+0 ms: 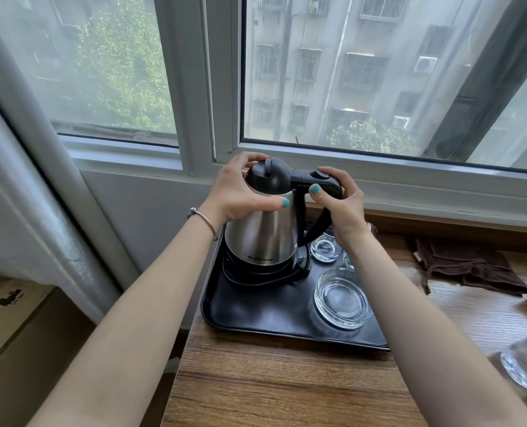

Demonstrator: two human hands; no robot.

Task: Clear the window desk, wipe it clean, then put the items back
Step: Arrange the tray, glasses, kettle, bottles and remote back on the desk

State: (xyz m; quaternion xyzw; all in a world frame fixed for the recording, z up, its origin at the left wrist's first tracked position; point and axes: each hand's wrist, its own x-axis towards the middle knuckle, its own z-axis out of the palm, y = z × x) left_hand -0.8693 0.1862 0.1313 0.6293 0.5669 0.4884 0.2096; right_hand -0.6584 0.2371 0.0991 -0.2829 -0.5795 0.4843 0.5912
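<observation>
Curling around the kettle [263, 229] at mid-frame, the left hand [240, 192] cups its black lid and steel shoulder while the right hand [337, 198] wraps the handle. The kettle sits on its base at the back left of the black tray [256, 315], beside glass dishes [342, 297]. A brown cloth [471, 269] lies at right on the wooden desk [271, 383]. Whether this is clearing or putting back, I cannot tell.

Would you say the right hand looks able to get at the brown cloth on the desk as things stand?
Probably yes. The brown cloth lies open on the desk to the right of the tray, nothing on it. But the right hand first has to release the kettle handle.
</observation>
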